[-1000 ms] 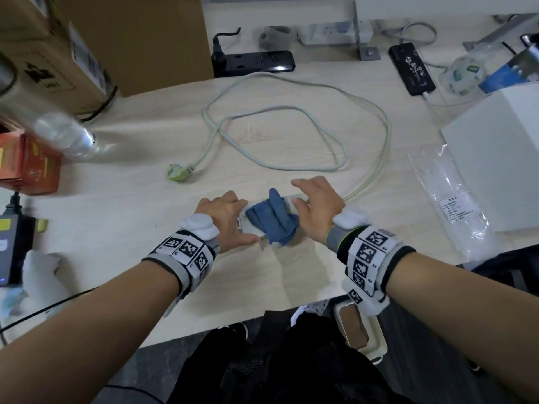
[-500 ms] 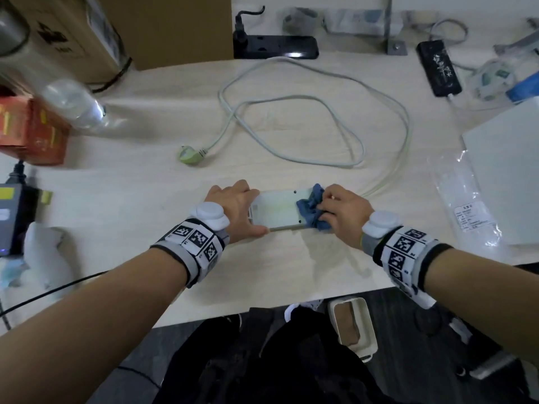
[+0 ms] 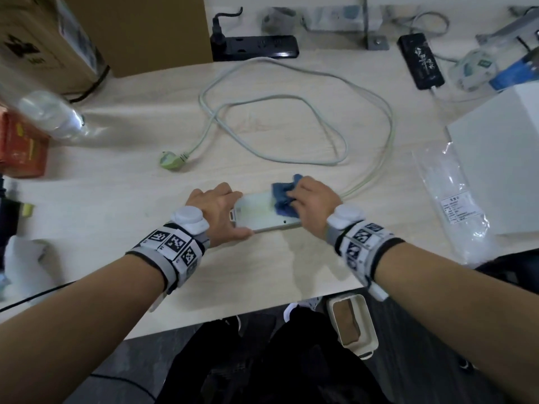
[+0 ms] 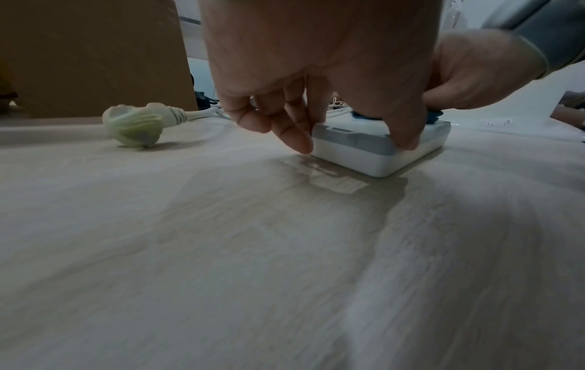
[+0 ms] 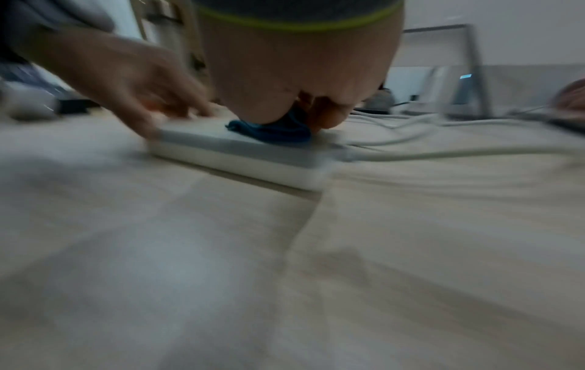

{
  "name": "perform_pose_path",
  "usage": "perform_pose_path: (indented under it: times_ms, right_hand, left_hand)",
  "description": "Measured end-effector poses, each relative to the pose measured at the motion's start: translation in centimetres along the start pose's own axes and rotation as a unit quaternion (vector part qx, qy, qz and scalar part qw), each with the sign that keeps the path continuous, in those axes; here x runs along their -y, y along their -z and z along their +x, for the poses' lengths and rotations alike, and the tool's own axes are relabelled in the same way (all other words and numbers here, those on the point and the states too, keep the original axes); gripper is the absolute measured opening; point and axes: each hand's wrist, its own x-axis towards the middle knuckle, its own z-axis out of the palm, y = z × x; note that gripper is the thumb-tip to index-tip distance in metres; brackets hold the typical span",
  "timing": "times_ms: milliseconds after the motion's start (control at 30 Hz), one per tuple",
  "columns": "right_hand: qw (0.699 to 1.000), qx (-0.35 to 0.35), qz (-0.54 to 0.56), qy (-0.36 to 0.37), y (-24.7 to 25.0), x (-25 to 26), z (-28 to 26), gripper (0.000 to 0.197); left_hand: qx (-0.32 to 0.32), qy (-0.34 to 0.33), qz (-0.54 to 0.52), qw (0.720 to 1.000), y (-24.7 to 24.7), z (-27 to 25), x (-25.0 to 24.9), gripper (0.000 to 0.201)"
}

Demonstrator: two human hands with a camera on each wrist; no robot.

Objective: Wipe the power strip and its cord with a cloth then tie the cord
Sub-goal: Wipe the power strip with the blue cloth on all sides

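A white power strip (image 3: 256,214) (image 4: 376,152) (image 5: 234,152) lies flat near the table's front edge. My left hand (image 3: 218,211) (image 4: 316,87) grips its left end, fingers on the far side and thumb on the near side. My right hand (image 3: 313,204) (image 5: 300,75) presses a bunched blue cloth (image 3: 281,196) (image 5: 272,131) onto its right end, fingers curled round the cloth. The pale cord (image 3: 291,112) (image 5: 443,152) leaves the strip's right end, loops loosely across the table and ends in a greenish plug (image 3: 170,160) (image 4: 132,125).
A black power strip (image 3: 256,46) and cardboard boxes (image 3: 131,33) stand at the back. A plastic bottle (image 3: 49,115) and an orange box (image 3: 23,144) are at the left. A white box (image 3: 501,153) and a clear plastic bag (image 3: 455,199) sit at the right.
My right hand has slid the blue cloth from the strip's middle to its right end, baring the strip's top. My left hand keeps its hold on the left end.
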Motion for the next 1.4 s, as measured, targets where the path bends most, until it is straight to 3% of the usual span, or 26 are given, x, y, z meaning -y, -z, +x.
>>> perform_pose_path:
  times_ms: [100,167,367,533,633,733,867,933,1000,1067,1233,1400]
  right_hand:
    - [0.996,-0.015,-0.056,-0.072,3.4,-2.3,-2.3,0.025]
    - [0.994,0.002,-0.074,-0.081,3.1,-2.3,-2.7,0.008]
    - [0.987,0.105,-0.05,-0.113,0.0,2.3,-1.3,0.028]
    - [0.982,0.166,-0.037,-0.083,-1.5,9.3,2.9,0.046]
    - [0.989,0.133,-0.042,-0.049,-1.0,8.7,3.2,0.04]
    - [0.99,0.111,-0.049,-0.072,0.3,4.8,0.5,0.034]
    - [0.991,0.027,-0.108,-0.074,2.4,-0.9,-3.5,0.034]
    - [0.99,0.029,-0.129,-0.048,2.3,-1.7,-3.9,0.047]
    - [0.99,0.058,-0.116,-0.048,1.5,-0.7,-3.0,0.057]
    - [0.995,0.052,-0.089,-0.018,0.1,1.4,-1.2,0.054]
    - [0.996,0.046,-0.037,0.072,-2.5,7.7,3.3,0.023]
    - [0.997,0.03,-0.052,0.042,-1.5,6.6,2.8,0.043]
  left_hand:
    - [0.003,0.003,0.011,1.0,0.3,0.0,-0.3,0.07]
    - [0.008,0.005,0.019,1.0,0.4,0.0,-0.5,0.069]
    - [0.01,0.006,0.045,0.999,0.7,0.3,-0.6,0.065]
    - [0.017,0.007,0.059,0.998,1.2,0.2,-1.5,0.041]
    - [0.0,0.006,0.043,0.999,1.2,0.1,-1.7,0.039]
    - [-0.016,-0.001,0.042,0.999,0.7,0.1,-1.2,0.062]
    - [0.002,0.002,0.056,0.998,0.7,0.2,-0.7,0.071]
    - [0.007,0.003,0.053,0.999,0.6,0.2,-0.7,0.073]
    - [0.011,0.002,0.057,0.998,0.7,0.2,-0.8,0.073]
    - [0.015,0.001,0.064,0.998,0.8,0.4,-0.7,0.069]
    - [0.029,-0.012,0.075,0.997,1.2,0.6,-1.4,0.042]
    - [0.026,-0.037,0.074,0.996,1.7,0.6,-1.3,0.055]
